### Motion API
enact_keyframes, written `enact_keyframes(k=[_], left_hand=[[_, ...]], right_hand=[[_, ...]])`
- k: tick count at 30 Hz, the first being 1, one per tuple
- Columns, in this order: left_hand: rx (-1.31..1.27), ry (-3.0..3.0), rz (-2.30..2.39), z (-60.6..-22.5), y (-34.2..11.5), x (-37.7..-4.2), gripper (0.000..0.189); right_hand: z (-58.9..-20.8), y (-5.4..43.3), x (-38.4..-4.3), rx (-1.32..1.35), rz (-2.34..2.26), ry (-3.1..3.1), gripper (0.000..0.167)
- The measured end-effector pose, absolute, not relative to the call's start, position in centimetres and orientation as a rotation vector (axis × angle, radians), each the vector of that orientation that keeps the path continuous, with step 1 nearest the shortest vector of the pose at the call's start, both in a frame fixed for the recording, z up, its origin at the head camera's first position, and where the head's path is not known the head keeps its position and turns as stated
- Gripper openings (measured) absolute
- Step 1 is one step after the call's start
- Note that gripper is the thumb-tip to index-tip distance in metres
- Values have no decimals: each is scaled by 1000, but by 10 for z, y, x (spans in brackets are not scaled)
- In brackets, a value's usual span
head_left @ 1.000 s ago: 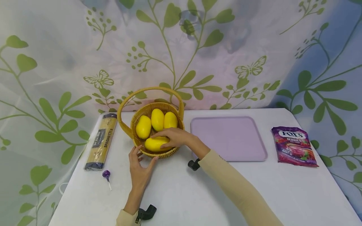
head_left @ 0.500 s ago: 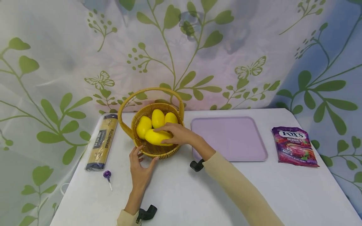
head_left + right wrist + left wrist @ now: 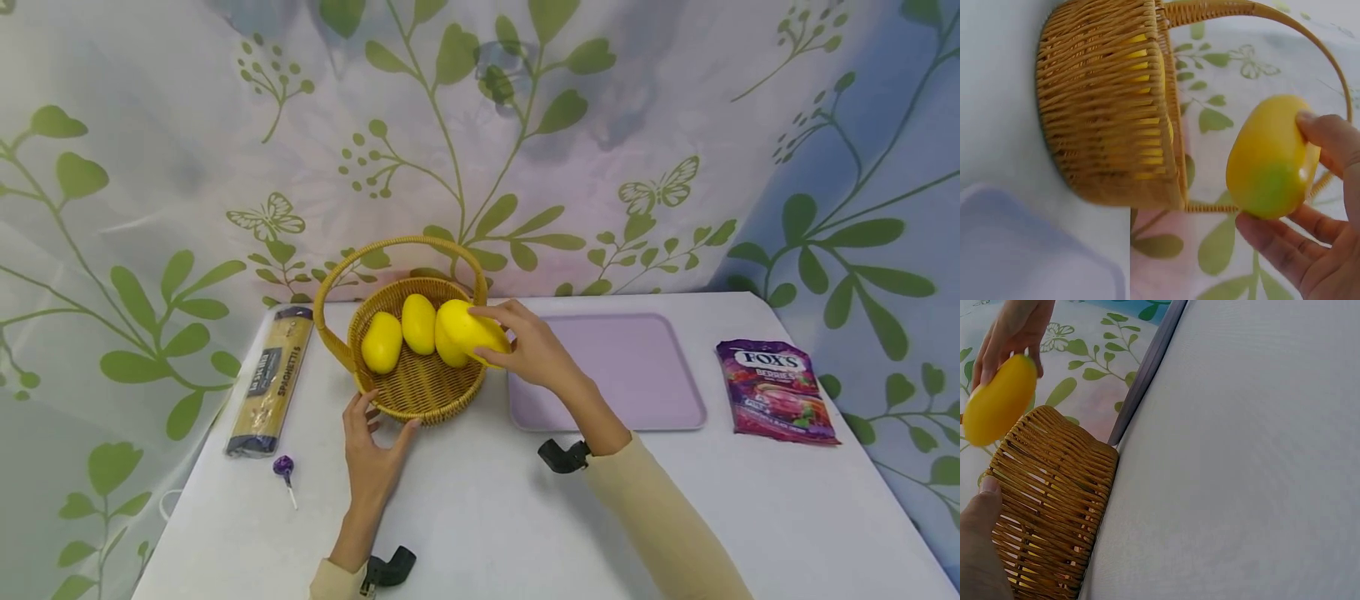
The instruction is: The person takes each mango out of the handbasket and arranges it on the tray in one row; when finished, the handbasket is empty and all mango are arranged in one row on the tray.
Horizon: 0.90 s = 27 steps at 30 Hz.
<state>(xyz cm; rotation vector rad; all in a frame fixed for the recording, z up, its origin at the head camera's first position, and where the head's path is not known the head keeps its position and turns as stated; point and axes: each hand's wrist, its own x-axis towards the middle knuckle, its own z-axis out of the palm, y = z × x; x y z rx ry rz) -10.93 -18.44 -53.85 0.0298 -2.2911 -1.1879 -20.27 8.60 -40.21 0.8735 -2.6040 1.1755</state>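
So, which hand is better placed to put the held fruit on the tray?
Probably the right hand: it grips the yellow fruit and is nearer the tray, while the left hand touches the basket.

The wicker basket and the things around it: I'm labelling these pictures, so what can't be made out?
Head: rightmost fruit in the basket, partly hidden by the held fruit.
Left wrist: left hand, cut off by left and bottom edges.
Right wrist: basket's inside, mostly hidden by its woven wall.
Head: candy bag's smallest print, too small.
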Motion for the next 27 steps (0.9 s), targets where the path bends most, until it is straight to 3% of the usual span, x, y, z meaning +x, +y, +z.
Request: enact_keyframes(k=[9,27], left_hand=[[26,-2284,-1187,-540,-184,-109,79],[15,-2278,-1175,-539,-184,-109,79]], right_hand=[[-422,127,-180,563,1178,-2614,54],[-478,144,-193,152,1312,-2730,51]])
